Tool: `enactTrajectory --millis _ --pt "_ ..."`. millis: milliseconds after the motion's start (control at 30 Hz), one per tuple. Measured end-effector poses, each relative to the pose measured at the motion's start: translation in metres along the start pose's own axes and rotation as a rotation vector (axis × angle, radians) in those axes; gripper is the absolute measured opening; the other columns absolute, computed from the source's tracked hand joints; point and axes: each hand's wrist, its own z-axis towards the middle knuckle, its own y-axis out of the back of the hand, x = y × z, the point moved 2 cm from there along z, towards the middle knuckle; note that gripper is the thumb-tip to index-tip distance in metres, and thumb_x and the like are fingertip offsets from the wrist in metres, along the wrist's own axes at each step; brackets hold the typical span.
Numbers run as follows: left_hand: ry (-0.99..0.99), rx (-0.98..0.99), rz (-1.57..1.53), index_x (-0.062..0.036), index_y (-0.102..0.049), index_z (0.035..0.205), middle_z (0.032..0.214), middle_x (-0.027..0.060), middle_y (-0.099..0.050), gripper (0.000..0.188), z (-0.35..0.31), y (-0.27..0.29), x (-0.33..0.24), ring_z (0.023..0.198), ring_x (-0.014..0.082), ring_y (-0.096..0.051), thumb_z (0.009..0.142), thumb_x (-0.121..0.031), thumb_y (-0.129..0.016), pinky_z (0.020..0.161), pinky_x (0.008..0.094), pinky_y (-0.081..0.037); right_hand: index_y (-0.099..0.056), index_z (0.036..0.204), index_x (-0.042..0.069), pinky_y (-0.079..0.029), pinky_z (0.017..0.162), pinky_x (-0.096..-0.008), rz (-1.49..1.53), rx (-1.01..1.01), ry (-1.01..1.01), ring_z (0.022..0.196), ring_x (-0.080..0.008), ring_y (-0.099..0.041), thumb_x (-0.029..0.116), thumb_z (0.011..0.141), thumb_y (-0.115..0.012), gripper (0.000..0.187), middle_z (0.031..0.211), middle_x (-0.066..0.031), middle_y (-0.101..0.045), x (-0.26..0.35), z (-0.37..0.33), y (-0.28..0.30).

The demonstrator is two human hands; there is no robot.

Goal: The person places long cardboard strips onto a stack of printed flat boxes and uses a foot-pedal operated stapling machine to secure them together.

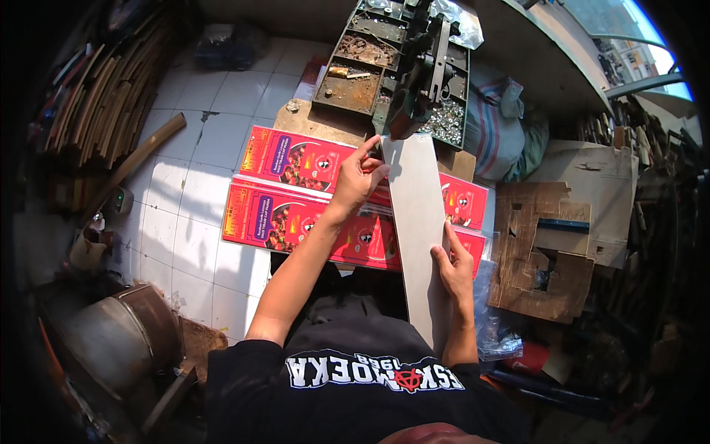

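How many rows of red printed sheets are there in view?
2: a far row, toward the parts tray, and a near row, closer to the person. The long pale board covers part of both, and more sheets may be hidden.

1. Your left forearm (302, 266) is bare and slants up and inward from the lower edge.
2. Your left hand (359, 177) sits farther forward than the right, back of the hand partly upward, index finger (367, 146) reaching ahead, thumb (379, 175) pointing inward, apart from it.
3. Your right forearm (463, 333) rises almost straight, with less of it showing.
4. Your right hand (456, 265) points forward, its thumb angled inward and apart from the index finger.
5. How firmly either hand closes cannot be told.
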Motion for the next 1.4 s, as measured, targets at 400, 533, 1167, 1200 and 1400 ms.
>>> enactTrajectory --millis 400,533,1167,1200,1400 --pt "-0.006 -0.008 0.002 -0.0017 -0.036 0.149 0.093 0.007 -0.069 0.067 0.002 0.002 0.006 0.081 0.0119 -0.066 0.088 0.002 -0.064 0.067 0.0279 -0.062 -0.046 0.145 0.006 -0.051 0.083 -0.028 -0.053 -0.006 0.011 0.093 -0.0126 -0.064 0.008 0.09 -0.068 0.06 0.114 -0.0174 -0.07 -0.004 0.0 -0.001" --pt "0.038 -0.025 -0.067 0.0001 -0.038 0.147 0.091 0.0068 -0.068 0.068 -0.002 0.0 -0.002 0.08 0.0111 -0.065 0.086 0.002 -0.066 0.068 0.0266 -0.059 -0.046 0.145 0.005 -0.051 0.084 -0.0276 0.012 0.018 -0.053 0.095 -0.013 -0.065 0.008 0.09 -0.068 0.059 0.116 -0.0169 -0.07 -0.001 -0.001 -0.002" --pt "0.023 0.042 -0.096 -0.0007 -0.03 0.148 0.093 0.01 -0.066 0.075 -0.014 0.004 -0.003 0.082 0.0155 -0.066 0.083 0.0 -0.068 0.069 0.0306 -0.06 -0.047 0.144 0.004 -0.049 0.098 -0.0327 0.12 0.005 -0.059 0.116 -0.0218 -0.061 0.0 0.091 -0.063 0.056 0.132 -0.0182 -0.061 0.015 -0.017 0.007" --pt "0.039 0.059 -0.065 0.0018 -0.035 0.144 0.093 0.0094 -0.065 0.068 -0.021 -0.001 -0.011 0.083 0.0157 -0.067 0.083 0.002 -0.065 0.072 0.0294 -0.059 -0.047 0.144 0.004 -0.047 0.1 -0.0333 0.101 -0.002 -0.036 0.119 -0.0228 -0.06 -0.001 0.091 -0.063 0.056 0.133 -0.0183 -0.06 0.012 -0.022 0.011" --pt "0.068 0.126 -0.17 -0.0006 -0.043 0.14 0.105 0.0119 -0.064 0.059 -0.064 -0.012 -0.057 0.092 0.0198 -0.067 0.084 -0.003 -0.062 0.078 0.0342 -0.059 -0.049 0.142 0.002 -0.041 0.107 -0.0357 -0.009 -0.051 0.091 0.131 -0.0269 -0.052 -0.003 0.091 -0.059 0.052 0.138 -0.018 -0.057 0.012 -0.043 0.017"
